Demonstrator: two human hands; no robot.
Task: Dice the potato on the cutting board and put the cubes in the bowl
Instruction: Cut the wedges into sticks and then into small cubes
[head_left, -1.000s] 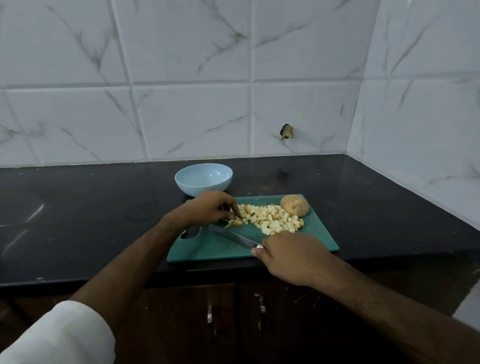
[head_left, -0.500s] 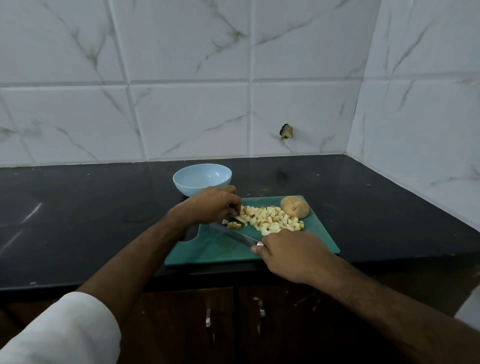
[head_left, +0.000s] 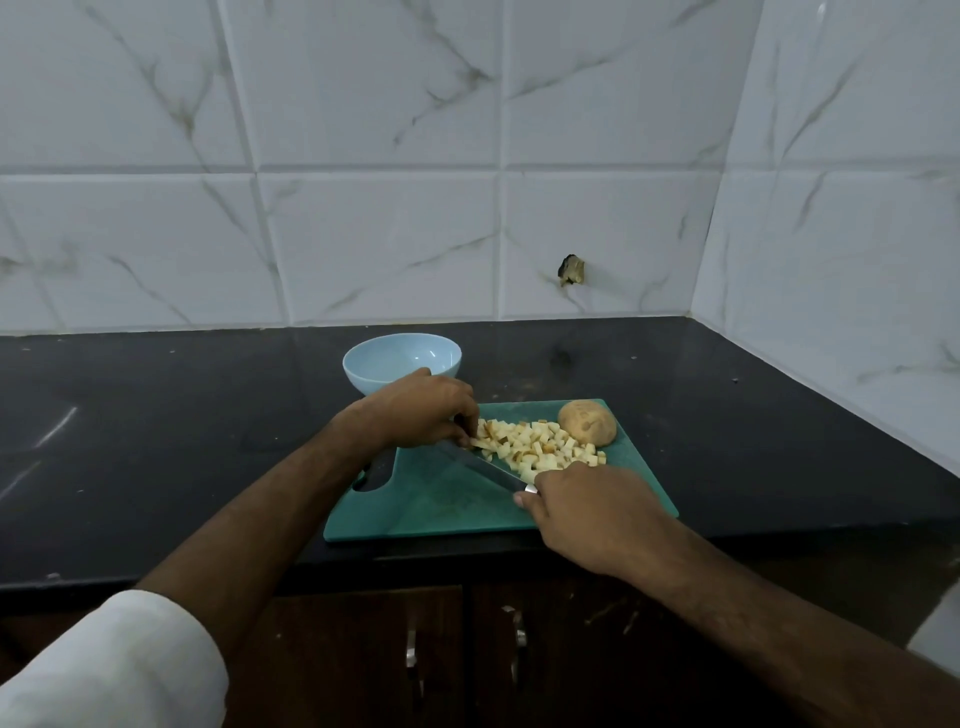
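On the black counter (head_left: 156, 441) sits one green cutting board (head_left: 441, 509), its near edge just at the counter's front lip and its handle slot at the left end. One pale blue bowl (head_left: 401, 361) stands just behind the board's far left corner, holding nothing that shows. One heap of potato cubes (head_left: 540, 449), too many and too small to count, lies on the far half of the board, and one uncut potato piece (head_left: 587, 422) with its skin on rests at the far right corner, touching the heap.

Two hands work here. The left hand (head_left: 423, 413) is curled, fingertips pressed down on the pieces at the heap's left end. The right hand (head_left: 587, 512) is wrapped around the handle of one knife (head_left: 480, 467), whose blade lies slantwise across the board, its tip under the left hand's fingers.

Bare board remains on the near left half. Open counter stretches wide to the left and to the right as far as the tiled corner wall (head_left: 857, 234). Two cabinet handles (head_left: 413, 657) show below the counter's edge.
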